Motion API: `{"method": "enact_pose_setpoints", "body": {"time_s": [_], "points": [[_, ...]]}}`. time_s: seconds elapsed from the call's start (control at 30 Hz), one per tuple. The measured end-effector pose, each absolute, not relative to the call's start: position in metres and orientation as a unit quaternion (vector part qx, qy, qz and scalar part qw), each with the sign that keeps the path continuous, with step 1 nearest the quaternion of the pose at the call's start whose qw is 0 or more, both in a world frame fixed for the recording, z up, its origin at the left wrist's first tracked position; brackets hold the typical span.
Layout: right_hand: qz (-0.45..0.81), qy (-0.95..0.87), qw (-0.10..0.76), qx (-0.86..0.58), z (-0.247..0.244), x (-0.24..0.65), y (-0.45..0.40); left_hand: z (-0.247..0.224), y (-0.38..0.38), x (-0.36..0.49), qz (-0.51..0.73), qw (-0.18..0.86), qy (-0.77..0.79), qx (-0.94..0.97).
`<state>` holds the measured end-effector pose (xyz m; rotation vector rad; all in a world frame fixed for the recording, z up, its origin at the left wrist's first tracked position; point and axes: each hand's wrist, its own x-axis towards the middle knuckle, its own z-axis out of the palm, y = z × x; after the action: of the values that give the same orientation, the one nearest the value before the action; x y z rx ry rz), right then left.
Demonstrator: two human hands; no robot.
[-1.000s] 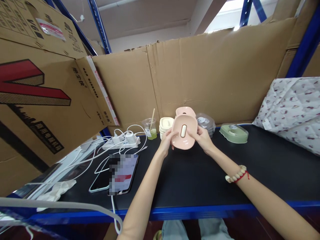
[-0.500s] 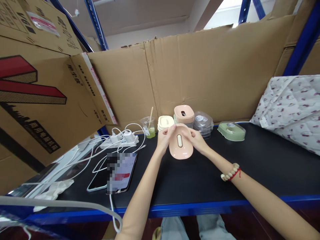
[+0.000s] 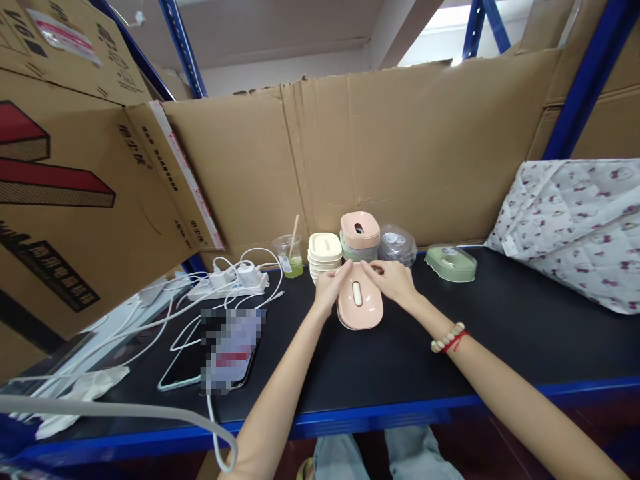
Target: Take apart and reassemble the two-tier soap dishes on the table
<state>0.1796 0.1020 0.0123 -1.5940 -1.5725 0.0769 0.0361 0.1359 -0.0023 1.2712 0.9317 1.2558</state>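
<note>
In both hands I hold a glossy pink plastic dish (image 3: 367,311), a rounded oblong with a cream pill-shaped piece at its centre. My left hand (image 3: 329,289) pinches its far left edge, thumb on top. At the far right edge my right hand (image 3: 394,280) grips it, thumb on the upper face and the other fingers partly hidden. A second edge shows under the dish at its lower left. Just beyond the hands are a stack of cream pieces (image 3: 325,247) and a stack of pink, green and grey pieces topped by a pink one with a slot (image 3: 360,229).
Clear plastic covers (image 3: 397,245) and a green piece under a clear cover (image 3: 451,263) stand to the right. Leftward are a cup with green drink (image 3: 295,267), a power strip (image 3: 227,285), white cables and phones (image 3: 233,353). Cardboard (image 3: 240,167) walls the back; a patterned quilted cloth (image 3: 575,233) lies far right.
Both hands have brought the pink dish slightly lower and nearer, turning its face more upward. More of the stacks behind it shows. The view has shifted a little.
</note>
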Motion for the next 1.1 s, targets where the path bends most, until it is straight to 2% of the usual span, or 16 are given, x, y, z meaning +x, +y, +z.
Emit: {"method": "enact_pose_setpoints", "body": {"time_s": [0.07,0.2,0.3,0.5,0.73,0.9,1.1], "points": [[-0.038,-0.607,0.434,-0.665,0.015,0.187,0.102,-0.004,0.135,0.038,0.501,0.551,0.422,0.517],[-0.189,-0.549,0.510,-0.635,0.007,0.210,0.115,-0.002,0.127,0.044,0.433,0.575,0.497,0.485],[-0.264,-0.543,0.511,-0.611,-0.006,0.229,0.129,-0.001,0.122,0.047,0.390,0.593,0.517,0.478],[-0.174,-0.574,0.464,-0.651,-0.022,0.245,0.140,-0.005,0.124,0.046,0.337,0.625,0.519,0.476],[-0.153,-0.575,0.495,-0.634,-0.022,0.250,0.142,0.001,0.123,0.045,0.343,0.661,0.491,0.452],[-0.141,-0.546,0.563,-0.604,-0.024,0.249,0.144,0.010,0.112,0.049,0.374,0.694,0.438,0.433],[-0.129,-0.443,0.721,-0.518,-0.006,0.233,0.134,0.020,0.109,0.048,0.432,0.734,0.354,0.387]]}}
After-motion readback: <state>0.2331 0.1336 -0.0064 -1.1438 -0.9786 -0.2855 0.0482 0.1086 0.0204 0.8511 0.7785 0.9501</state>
